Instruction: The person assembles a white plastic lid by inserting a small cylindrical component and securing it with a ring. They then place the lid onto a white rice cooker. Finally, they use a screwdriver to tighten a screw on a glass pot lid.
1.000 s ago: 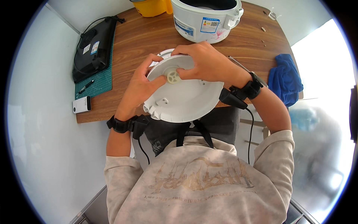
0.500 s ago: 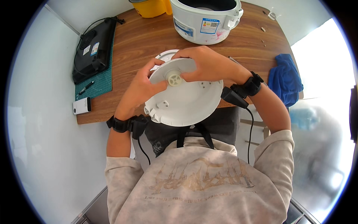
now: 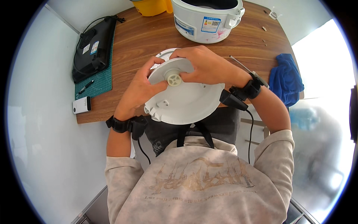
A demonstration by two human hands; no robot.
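Observation:
A round white rice cooker lid is tilted over the table's front edge and my lap, its hollow inner side toward me. Set into its upper part is a cream round spoked plastic piece. My left hand grips the lid's far left rim, its thumb beside the spoked piece. From the right, my right hand holds the far rim, fingers over the edge and thumb against the other side of that piece. Another white part shows just behind the rim, mostly hidden.
The white rice cooker body stands at the back, beside a yellow container. At left, a black appliance lies on a green cutting mat, near a white power bank. A screwdriver and a blue cloth lie at right.
The lid has tilted slightly, its near edge a little higher. My right hand has shifted slightly left, and more of the screwdriver shows beside my right wrist. Both grips stay the same.

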